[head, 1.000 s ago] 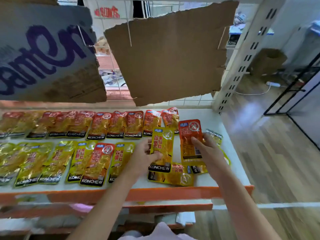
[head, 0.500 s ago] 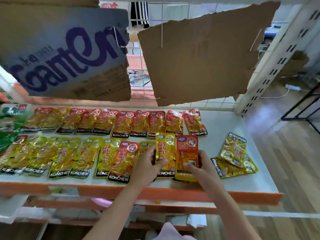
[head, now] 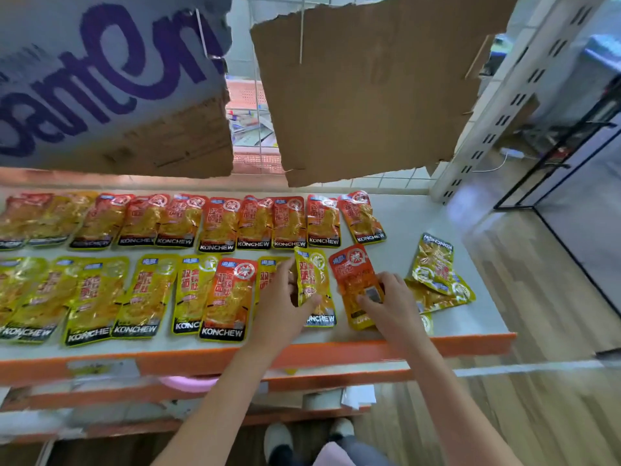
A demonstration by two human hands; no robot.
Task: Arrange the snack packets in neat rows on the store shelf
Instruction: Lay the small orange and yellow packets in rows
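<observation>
Yellow packet (head: 314, 284) is pinched at its lower left edge between the thumb and curled fingers of the left hand (head: 284, 306); it is held at the right end of the front row, top edge tilted slightly left, its lower end marked KONCHEW near the shelf's front. Orange packet (head: 356, 280) is held just beside it on the right, gripped at its lower part by the curled fingers of the right hand (head: 391, 306); a barcode panel is seen on it between the fingertips. Both packets are located on the white shelf (head: 403, 216), which is edged in front by an orange lip. A back row of orange packets (head: 221, 223) is laid along the rear of the shelf, overlapping side by side. A front row of mostly yellow packets (head: 144, 290) is laid nearer the lip, with one orange packet among them. A loose pile of yellow packets (head: 437, 270) is seen to the right of the right hand, unaligned. Torn cardboard sheets (head: 363, 92) are hung above the shelf.
</observation>
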